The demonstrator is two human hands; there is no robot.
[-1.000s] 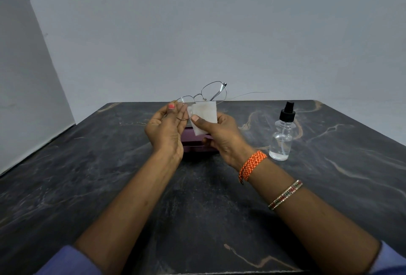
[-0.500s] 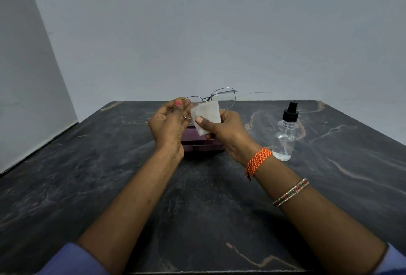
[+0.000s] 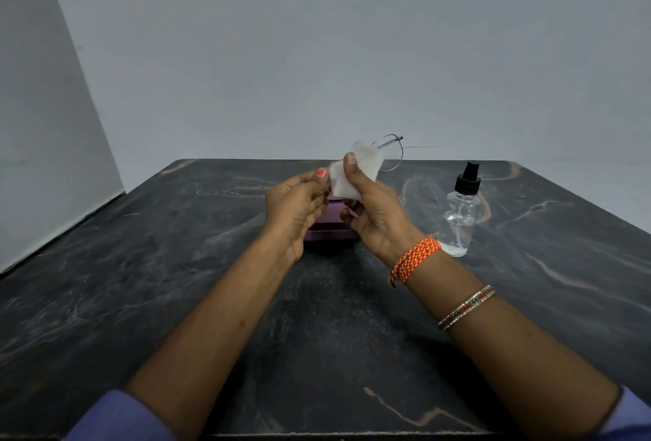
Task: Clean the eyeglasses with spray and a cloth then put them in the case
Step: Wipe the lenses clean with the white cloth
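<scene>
Pinching a white cloth (image 3: 355, 173) around the eyeglasses (image 3: 391, 153), the right hand (image 3: 375, 215) is clamping its fingers on both. The left hand (image 3: 294, 208) is gripping the frame's left end above a purple case (image 3: 331, 229); a spray bottle (image 3: 459, 215) is standing right on the bench (image 3: 176, 264).

The surface (image 3: 176, 282) looks like dark stone, marbled with pale and tan veins, smooth with a dull sheen. The glasses (image 3: 394, 155) have a thin, shiny metal wire frame. The cloth (image 3: 355, 173) is white, soft and matt. The bottle (image 3: 459, 225) is clear glossy plastic with a black plastic cap. The case (image 3: 329, 229) is matt purple.
</scene>
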